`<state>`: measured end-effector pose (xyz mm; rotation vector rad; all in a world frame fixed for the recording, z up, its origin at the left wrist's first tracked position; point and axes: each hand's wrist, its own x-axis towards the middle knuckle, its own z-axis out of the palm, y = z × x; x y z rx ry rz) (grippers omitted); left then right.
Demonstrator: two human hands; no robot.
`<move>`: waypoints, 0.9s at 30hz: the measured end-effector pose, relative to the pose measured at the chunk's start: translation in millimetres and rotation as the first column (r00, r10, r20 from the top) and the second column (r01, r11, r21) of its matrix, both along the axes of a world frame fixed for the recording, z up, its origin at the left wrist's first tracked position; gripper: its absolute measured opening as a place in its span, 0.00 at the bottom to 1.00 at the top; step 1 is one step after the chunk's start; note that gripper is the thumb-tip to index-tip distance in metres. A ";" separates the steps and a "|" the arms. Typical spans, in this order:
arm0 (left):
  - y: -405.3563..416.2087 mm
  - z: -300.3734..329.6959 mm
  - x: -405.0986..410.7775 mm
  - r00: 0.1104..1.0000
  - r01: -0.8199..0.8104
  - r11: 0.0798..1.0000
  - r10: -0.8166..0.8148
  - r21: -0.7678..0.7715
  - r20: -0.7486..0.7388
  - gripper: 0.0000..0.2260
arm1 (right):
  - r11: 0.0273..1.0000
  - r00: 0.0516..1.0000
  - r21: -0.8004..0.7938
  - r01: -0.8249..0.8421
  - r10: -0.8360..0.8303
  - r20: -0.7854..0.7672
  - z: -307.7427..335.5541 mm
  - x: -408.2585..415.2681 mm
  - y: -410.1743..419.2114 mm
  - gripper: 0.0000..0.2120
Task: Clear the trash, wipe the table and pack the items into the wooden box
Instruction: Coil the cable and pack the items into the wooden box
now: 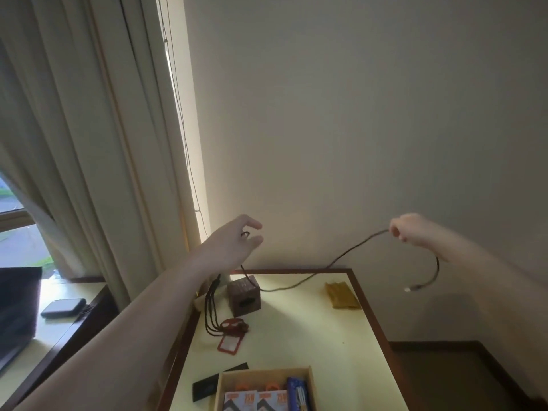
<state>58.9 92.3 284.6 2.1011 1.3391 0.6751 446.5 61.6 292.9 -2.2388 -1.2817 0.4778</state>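
Note:
Both hands are raised above the far end of the table [326, 336], with a dark cable [350, 251] stretched between them. My left hand [237, 241] pinches one part of the cable, which drops from it toward a small brown wooden cube [243, 295]. My right hand [410, 228] is closed on the cable near its other end, and the white plug [408, 289] dangles below my forearm. The cable sags onto the tabletop between the hands. The wooden box [264, 390] sits at the near edge, holding orange-and-white packets and a blue item.
A yellow cloth [341, 294] lies at the far right corner. A red badge holder with black lanyards [228, 330] lies behind the box, and a black card [207, 388] beside it. A curtain hangs on the left, with a side ledge holding a dark case [63, 307].

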 end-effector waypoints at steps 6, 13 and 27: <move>1.3 37.5 27.7 0.975 0.094 0.995 -0.096 0.018 0.199 0.08 | 0.852 0.853 -0.040 -0.522 0.522 0.005 13.4 -107.4 -19.3 0.34; 4.4 83.9 31.6 0.952 0.149 0.976 -0.185 0.162 0.243 0.09 | 0.692 0.512 0.497 -0.523 0.721 -0.466 68.8 -159.9 -11.7 0.05; 4.2 103.7 2.8 0.979 0.122 0.950 -0.164 0.289 0.123 0.24 | 0.607 0.539 0.365 -0.706 0.795 -0.278 93.6 -148.4 -1.8 0.13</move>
